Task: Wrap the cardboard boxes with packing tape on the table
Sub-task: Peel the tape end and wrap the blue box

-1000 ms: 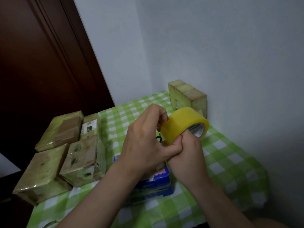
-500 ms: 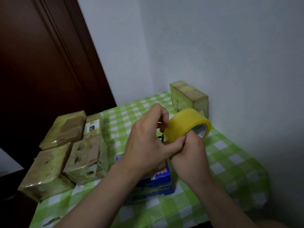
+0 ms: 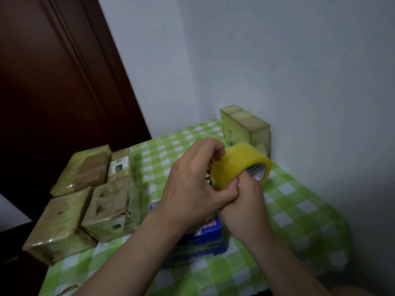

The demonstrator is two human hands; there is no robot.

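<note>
L hand (image 3: 192,184) + R hand (image 3: 245,199) hold yellow packing tape roll (image 3: 239,161) up over blue box (image 3: 206,233) on green-check table (image 3: 299,210). L fingers curl on roll's face, thumb pinching; R fingers hook into core. Taped cardboard boxes (image 3: 109,206) lie at left, another taped box (image 3: 243,124) by wall

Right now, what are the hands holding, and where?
The tape roll: left hand grips its outer band, right hand pinches its near rim at the core.

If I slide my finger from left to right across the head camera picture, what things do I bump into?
Brown door → four taped boxes → left hand → yellow tape roll.
</note>
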